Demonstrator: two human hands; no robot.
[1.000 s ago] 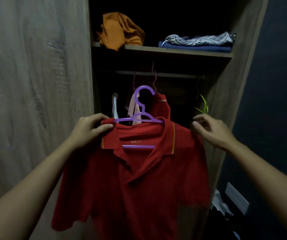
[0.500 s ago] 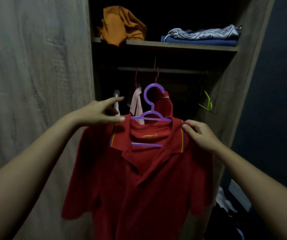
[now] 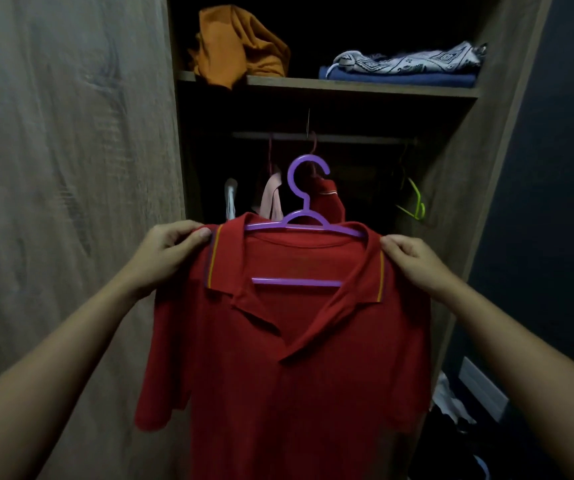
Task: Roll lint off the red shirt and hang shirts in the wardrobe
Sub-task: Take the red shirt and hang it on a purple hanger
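Note:
A red polo shirt (image 3: pixel 289 368) hangs on a purple plastic hanger (image 3: pixel 304 216) in front of the open wardrobe. My left hand (image 3: pixel 166 254) pinches the shirt's left shoulder beside the collar. My right hand (image 3: pixel 413 259) pinches the right shoulder. The hanger's hook is free in the air, below the wardrobe rail (image 3: pixel 323 137). Behind it on the rail hang another red shirt (image 3: pixel 329 199) and a pink garment (image 3: pixel 271 199).
A closed wooden door (image 3: pixel 71 168) fills the left. The shelf (image 3: pixel 348 87) above the rail carries an orange garment (image 3: pixel 240 46) and folded blue and patterned clothes (image 3: pixel 403 67). A green hanger (image 3: pixel 413 202) hangs at the right. Clothes lie on the floor at lower right.
Both hands have shifted onto the shirt's shoulders; the left one was open near the collar and now pinches the fabric. The shirt hangs straighter and more centred.

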